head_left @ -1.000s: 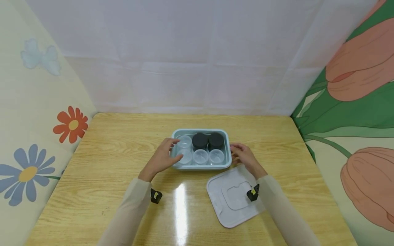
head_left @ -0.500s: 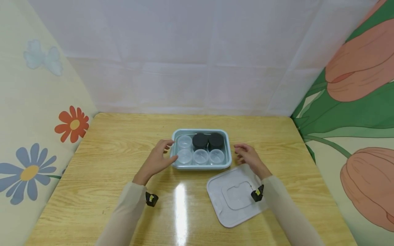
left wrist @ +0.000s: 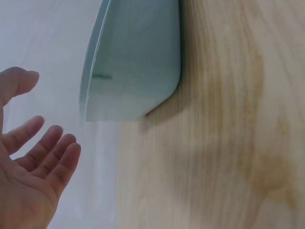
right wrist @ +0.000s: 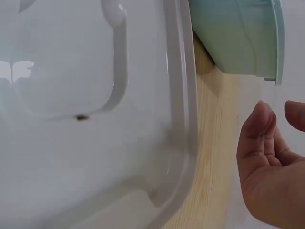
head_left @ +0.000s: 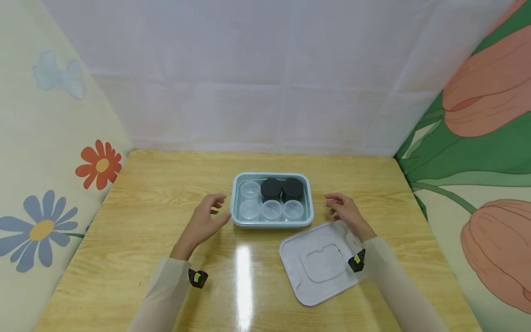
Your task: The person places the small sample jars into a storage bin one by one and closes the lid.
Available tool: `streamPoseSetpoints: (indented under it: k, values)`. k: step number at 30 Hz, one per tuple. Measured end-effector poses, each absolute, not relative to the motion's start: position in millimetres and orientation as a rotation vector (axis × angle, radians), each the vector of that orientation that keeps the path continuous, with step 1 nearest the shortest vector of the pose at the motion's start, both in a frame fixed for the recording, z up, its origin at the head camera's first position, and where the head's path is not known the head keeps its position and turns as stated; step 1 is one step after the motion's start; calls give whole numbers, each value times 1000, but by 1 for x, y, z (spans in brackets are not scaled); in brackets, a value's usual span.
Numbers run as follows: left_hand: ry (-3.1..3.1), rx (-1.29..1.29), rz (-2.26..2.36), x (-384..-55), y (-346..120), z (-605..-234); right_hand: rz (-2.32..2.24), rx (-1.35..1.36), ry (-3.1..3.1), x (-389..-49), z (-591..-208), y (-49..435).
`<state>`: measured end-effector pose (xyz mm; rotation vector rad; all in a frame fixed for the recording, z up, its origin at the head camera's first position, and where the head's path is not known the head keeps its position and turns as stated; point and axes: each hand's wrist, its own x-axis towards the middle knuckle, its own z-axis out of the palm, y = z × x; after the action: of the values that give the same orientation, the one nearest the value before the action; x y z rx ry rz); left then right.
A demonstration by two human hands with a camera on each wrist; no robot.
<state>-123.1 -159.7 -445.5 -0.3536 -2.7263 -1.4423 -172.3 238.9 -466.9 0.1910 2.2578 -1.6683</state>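
Note:
A pale blue-green plastic box (head_left: 272,224) stands on the table, with clear round containers (head_left: 271,210) along its front and at back left. Two black round-topped containers (head_left: 271,189) fill the rest of its back row. To the left of the box is my left hand (head_left: 202,222), its fingers loosely bent around nothing. On the other side, my right hand (head_left: 348,213) hovers with relaxed fingers, apart from the box wall (right wrist: 238,38). A white lid (head_left: 298,272) lies in front and to the right, partly under my right wrist in the head view.
The wooden table (head_left: 166,180) ends at a white cloth backdrop (head_left: 249,92). Flower-printed panels (head_left: 25,152) flank it on the left and right. Light glares off the tabletop in front of the box.
Both hands have drawn outward from the box, the left one leftward and the right one rightward. The left fingers no longer overlap the box. Box and lid stay where they were.

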Motion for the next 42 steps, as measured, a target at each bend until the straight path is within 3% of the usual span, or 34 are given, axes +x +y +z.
streamPoseSetpoints:
  k: [12, 34, 42]
  values:
    - [-2745, -229, -1571, -87, -147, -464, -1560, 180, 2409, -169, -464, 260]
    - [-2949, -243, -1751, -35, -62, -476, -1343, 103, 2546, -161, -476, 267]
    - [-2957, -54, -2238, -21, -36, -479, -1225, 97, 2645, -159, -478, 270]
